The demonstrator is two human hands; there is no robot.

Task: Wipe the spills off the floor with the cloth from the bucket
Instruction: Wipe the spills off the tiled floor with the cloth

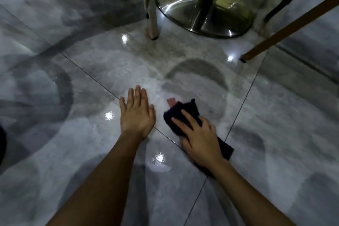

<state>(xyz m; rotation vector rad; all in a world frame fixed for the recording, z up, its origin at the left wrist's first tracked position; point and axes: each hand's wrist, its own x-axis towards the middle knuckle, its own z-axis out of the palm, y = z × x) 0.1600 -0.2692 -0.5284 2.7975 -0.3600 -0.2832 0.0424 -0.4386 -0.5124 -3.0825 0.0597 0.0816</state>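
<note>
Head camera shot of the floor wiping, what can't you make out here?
- Bucket: not in the head view at all.
- Dark cloth: its middle is hidden under the right hand.
- Pink object: partly covered by the cloth, unidentifiable.
- Metal table base: the tabletop is cut off by the upper edge.

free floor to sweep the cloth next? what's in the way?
Open tile lies ahead of the right hand and cloth, up to the round table base. Far left and near right are bare too. Crowded: chair legs flanking the base; left hand rests beside the cloth.
</note>
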